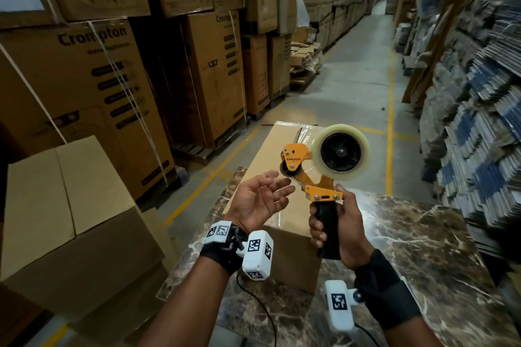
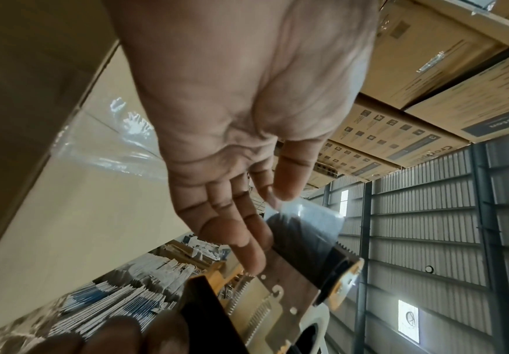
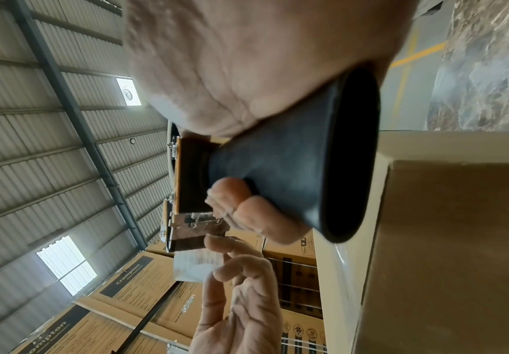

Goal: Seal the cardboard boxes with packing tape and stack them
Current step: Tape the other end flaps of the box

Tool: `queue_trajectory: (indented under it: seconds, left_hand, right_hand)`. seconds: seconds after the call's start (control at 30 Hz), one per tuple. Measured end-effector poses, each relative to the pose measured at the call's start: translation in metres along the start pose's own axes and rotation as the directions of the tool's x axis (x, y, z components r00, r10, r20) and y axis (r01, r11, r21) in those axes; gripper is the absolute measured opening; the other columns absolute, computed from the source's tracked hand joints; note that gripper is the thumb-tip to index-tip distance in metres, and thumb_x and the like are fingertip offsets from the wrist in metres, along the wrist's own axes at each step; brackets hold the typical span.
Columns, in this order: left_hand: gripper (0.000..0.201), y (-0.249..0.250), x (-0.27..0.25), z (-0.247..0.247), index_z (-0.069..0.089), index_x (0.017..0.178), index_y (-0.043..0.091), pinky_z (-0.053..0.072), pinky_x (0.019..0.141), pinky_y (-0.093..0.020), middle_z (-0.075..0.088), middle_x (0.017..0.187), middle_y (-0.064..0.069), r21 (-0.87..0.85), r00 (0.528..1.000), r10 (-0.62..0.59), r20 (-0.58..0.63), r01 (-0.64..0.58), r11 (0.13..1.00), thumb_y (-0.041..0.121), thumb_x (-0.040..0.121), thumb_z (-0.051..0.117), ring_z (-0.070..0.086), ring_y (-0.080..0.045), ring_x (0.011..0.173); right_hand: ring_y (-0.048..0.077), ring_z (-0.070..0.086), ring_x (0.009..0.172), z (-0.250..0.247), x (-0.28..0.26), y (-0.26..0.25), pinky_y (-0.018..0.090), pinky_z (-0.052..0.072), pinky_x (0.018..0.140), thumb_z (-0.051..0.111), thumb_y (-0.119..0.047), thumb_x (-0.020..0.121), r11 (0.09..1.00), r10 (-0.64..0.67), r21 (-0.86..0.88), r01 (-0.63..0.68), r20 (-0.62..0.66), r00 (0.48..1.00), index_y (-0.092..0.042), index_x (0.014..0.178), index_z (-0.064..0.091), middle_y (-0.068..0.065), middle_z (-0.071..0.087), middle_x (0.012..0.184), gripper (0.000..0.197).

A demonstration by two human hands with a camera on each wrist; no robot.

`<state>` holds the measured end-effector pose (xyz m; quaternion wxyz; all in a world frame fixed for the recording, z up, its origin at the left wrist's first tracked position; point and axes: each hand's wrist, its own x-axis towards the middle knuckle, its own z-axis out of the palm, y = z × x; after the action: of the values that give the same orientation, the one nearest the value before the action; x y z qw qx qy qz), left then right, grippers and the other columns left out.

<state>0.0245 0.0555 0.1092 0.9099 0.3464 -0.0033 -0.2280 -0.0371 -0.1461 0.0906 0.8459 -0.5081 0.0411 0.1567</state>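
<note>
**Head view: right hand grips tape dispenser, left hand open at its nose**

Right hand point(image 1: 337, 229): fingers point(image 1: 315, 229) wrapped tight round the black handle of the tape dispenser point(image 1: 324, 166), thumb up along the handle's right side. Dispenser is held upright in the air above the cardboard box point(image 1: 277, 149), roll at upper right, orange frame and roller pointing left.

Left hand point(image 1: 258, 201): palm up, fingers point(image 1: 277, 191) loosely spread and slightly curled, just beside the dispenser's roller. Left wrist view shows a loose clear tape end point(image 2: 307, 210) over the roller, with the fingertips right at it; can't tell whether they touch or pinch it. Nothing clearly gripped.

Box sits on the marble-pattern table point(image 1: 423, 248), long axis running away from the camera, clear tape point(image 1: 306, 132) shiny along its top. Near face partly hidden by the left forearm and wrist camera.

Hard to read:
- right wrist view is mostly palm and handle; the blade area is small and blurred
- roll hidden in both wrist views
- right-side shelving point(image 1: 479, 93) is motion-blurred

Counts:
- 1 dispenser, 1 tape roll
- 1 box on the table
- 1 plain box stack point(image 1: 64, 205) on the floor at left, cut off by the frame edge
- printed cartons point(image 1: 93, 87) stacked along the left aisle, too many to count
- 2 wrist cameras
</note>
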Motion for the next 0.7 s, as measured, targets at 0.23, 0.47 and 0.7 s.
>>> queue_trajectory:
  seconds: [0.23,0.47,0.7]
  left_hand:
    - [0.046,-0.003,0.001,0.001,0.068,0.075,0.005,0.049,0.063,-0.032,0.067,0.091,-0.019,0.191,1.0,-0.019,-0.006,0.02,0.981,0.036,0.094,0.038,0.067,-0.032,0.078]
    - [0.029,0.011,-0.009,-0.006,0.064,0.109,0.007,0.057,0.068,-0.024,0.075,0.098,-0.011,0.415,0.99,0.081,-0.114,-0.026,0.909,0.018,0.083,0.074,0.072,-0.02,0.081]
    - [0.029,0.031,-0.013,-0.01,0.056,0.118,0.008,0.051,0.052,-0.021,0.074,0.086,-0.01,0.519,0.964,0.112,-0.242,0.031,0.854,-0.001,0.093,0.066,0.063,-0.014,0.06]
  right_hand:
    - [0.021,0.034,0.045,-0.008,-0.001,-0.002,0.031,0.031,0.05,0.031,-0.074,0.094,0.997,-0.044,-0.069,0.043,-0.001,0.999,-0.007,0.08,0.062,0.01,0.041,0.063,0.075]
    - [0.02,0.036,0.043,-0.012,0.004,-0.006,0.03,0.031,0.049,0.031,-0.071,0.096,0.981,-0.091,-0.17,0.089,-0.005,0.996,-0.006,0.079,0.063,0.011,0.043,0.062,0.074]
    - [0.02,0.037,0.043,-0.018,0.009,-0.001,0.031,0.029,0.05,0.044,-0.075,0.083,0.969,-0.052,-0.241,0.063,0.052,0.997,-0.004,0.082,0.066,0.011,0.045,0.062,0.075]
